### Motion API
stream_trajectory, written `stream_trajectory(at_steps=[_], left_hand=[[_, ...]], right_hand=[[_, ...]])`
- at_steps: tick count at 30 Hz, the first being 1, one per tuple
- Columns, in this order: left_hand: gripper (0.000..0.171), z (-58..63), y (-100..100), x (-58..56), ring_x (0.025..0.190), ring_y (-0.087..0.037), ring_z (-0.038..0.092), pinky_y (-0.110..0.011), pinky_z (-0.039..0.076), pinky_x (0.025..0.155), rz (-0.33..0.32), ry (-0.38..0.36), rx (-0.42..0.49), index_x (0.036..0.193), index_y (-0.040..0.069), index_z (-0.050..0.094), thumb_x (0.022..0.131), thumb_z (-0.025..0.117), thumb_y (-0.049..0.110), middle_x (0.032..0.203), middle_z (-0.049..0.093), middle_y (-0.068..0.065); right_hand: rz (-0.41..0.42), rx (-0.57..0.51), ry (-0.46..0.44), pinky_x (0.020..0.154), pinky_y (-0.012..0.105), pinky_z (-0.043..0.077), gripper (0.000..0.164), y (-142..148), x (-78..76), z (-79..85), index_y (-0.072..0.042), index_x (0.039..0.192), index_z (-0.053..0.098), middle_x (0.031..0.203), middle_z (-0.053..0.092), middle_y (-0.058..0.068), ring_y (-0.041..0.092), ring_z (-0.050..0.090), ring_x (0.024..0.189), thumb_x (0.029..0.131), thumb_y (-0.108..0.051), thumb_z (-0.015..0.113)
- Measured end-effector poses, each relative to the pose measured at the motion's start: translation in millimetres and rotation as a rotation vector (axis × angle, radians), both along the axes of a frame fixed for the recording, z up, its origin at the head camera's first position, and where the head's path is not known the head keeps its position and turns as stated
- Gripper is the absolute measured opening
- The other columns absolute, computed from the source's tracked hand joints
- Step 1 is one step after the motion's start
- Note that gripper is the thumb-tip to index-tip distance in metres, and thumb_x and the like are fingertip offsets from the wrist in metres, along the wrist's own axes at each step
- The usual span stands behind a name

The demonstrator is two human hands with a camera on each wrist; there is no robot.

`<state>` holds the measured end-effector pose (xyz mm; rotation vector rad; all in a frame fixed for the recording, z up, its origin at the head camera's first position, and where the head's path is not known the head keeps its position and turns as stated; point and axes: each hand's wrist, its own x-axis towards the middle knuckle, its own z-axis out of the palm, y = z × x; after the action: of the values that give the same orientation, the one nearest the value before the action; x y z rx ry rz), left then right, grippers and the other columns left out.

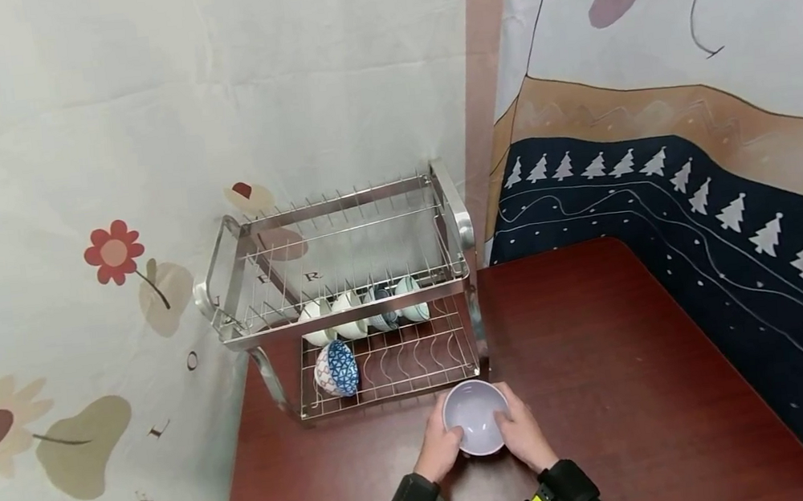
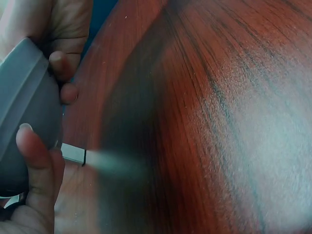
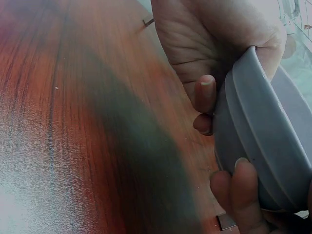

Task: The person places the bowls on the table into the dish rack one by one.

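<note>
A plain lavender-grey bowl [image 1: 475, 414] is held between both hands in front of the dish rack, its open side turned toward the head camera. My left hand [image 1: 438, 445] grips its left side, thumb over the rim. On the opposite side my right hand [image 1: 526, 434] holds it the same way. Seen from the left wrist, the outside of the bowl [image 2: 29, 102] has a stepped ridge, with fingertips pressed under it. The right wrist view shows the bowl [image 3: 258, 131] tilted above the tabletop, fingers spread on its underside and a shadow below.
A two-tier metal dish rack [image 1: 349, 310] stands at the back of the reddish-brown table [image 1: 604, 392]. On its lower tier, a blue-patterned bowl [image 1: 340, 368] leans on edge in front, with several bowls behind, including a pale one [image 1: 412, 306]. Printed cloth [image 1: 355, 69] hangs behind.
</note>
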<state>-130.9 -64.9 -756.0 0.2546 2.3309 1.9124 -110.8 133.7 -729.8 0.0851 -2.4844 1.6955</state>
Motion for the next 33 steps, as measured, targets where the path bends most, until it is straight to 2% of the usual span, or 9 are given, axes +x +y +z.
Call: stream_trajectory(at_steps=[5,10,12,14,17,20,25,30,33], left_hand=[[0.081,5.6,-5.8,-1.8,0.121,-0.020,0.067,-0.031,0.057,0.098,0.028,-0.008,-0.050,0.147,0.025,0.063,0.074,0.061,-0.011,0.140,0.071,-0.010],[0.074,29.5,-21.6,0.4,0.117,-0.028,0.069,-0.044,0.064,0.092,0.031,0.129,-0.019,0.152,0.008,0.058,0.079,0.059,-0.008,0.139,0.069,-0.021],[0.075,29.3,-30.3,-1.1,0.119,-0.031,0.069,-0.048,0.064,0.093,0.046,0.139,-0.020,0.152,0.006,0.058,0.078,0.059,-0.009,0.139,0.069,-0.022],[0.077,23.8,-39.1,-4.8,0.121,-0.029,0.069,-0.047,0.063,0.096,0.071,0.092,-0.030,0.151,0.012,0.060,0.076,0.060,-0.009,0.140,0.069,-0.018],[0.081,13.5,-49.9,-13.5,0.128,-0.029,0.067,-0.049,0.059,0.105,0.115,0.012,-0.044,0.149,0.022,0.062,0.075,0.061,-0.010,0.143,0.069,-0.012],[0.082,11.0,-57.4,-20.7,0.131,-0.034,0.066,-0.056,0.055,0.110,0.150,0.001,-0.017,0.147,0.023,0.064,0.074,0.060,-0.013,0.145,0.069,-0.010],[0.082,9.8,-62.6,-28.1,0.131,-0.035,0.066,-0.057,0.053,0.111,0.187,0.019,-0.030,0.145,0.024,0.065,0.072,0.060,-0.014,0.143,0.071,-0.009],[0.074,12.9,-66.8,-32.2,0.128,-0.033,0.068,-0.052,0.055,0.109,0.206,0.040,-0.100,0.143,0.023,0.066,0.077,0.061,-0.011,0.141,0.073,-0.008],[0.068,20.0,-72.5,-33.4,0.123,-0.037,0.068,-0.047,0.066,0.085,0.243,0.035,-0.115,0.140,0.023,0.068,0.082,0.060,-0.011,0.139,0.073,-0.012]], right_hand=[[0.029,-0.063,-0.021,0.092,0.023,0.054,0.035,-10.1,11.6,53.1,-0.004,0.139,0.067,0.131,0.074,0.021,0.020,0.069,0.116,0.105,-0.001,0.061],[0.014,-0.232,-0.199,0.083,0.035,0.069,0.037,-0.9,12.5,81.6,0.000,0.149,0.063,0.136,0.072,0.026,0.017,0.076,0.100,0.118,-0.017,0.050],[-0.015,-0.224,-0.196,0.082,0.045,0.071,0.040,14.8,11.5,81.2,0.001,0.153,0.060,0.137,0.071,0.031,0.030,0.079,0.097,0.118,-0.016,0.051],[-0.056,-0.081,-0.157,0.097,0.056,0.066,0.045,36.8,11.1,76.8,0.000,0.157,0.056,0.145,0.067,0.033,0.044,0.075,0.117,0.116,-0.018,0.057],[-0.116,0.250,-0.120,0.121,0.071,0.044,0.063,73.8,10.9,64.5,-0.003,0.164,0.047,0.161,0.053,0.035,0.056,0.050,0.149,0.110,-0.024,0.069],[-0.109,0.488,-0.153,0.128,0.083,0.017,0.082,105.0,10.7,51.7,-0.003,0.170,0.037,0.173,0.031,0.038,0.062,0.021,0.163,0.105,-0.035,0.074],[-0.033,0.566,-0.318,0.130,0.083,-0.010,0.099,131.4,5.8,43.1,0.000,0.173,0.028,0.179,0.013,0.037,0.062,0.001,0.166,0.102,-0.050,0.074],[-0.006,0.588,-0.406,0.130,0.082,-0.011,0.101,136.0,1.3,42.6,0.000,0.173,0.027,0.180,0.010,0.036,0.062,-0.001,0.167,0.102,-0.055,0.072],[-0.002,0.588,-0.394,0.131,0.082,-0.008,0.099,132.2,0.3,42.1,0.000,0.173,0.028,0.180,0.011,0.035,0.061,0.001,0.167,0.101,-0.052,0.073]])
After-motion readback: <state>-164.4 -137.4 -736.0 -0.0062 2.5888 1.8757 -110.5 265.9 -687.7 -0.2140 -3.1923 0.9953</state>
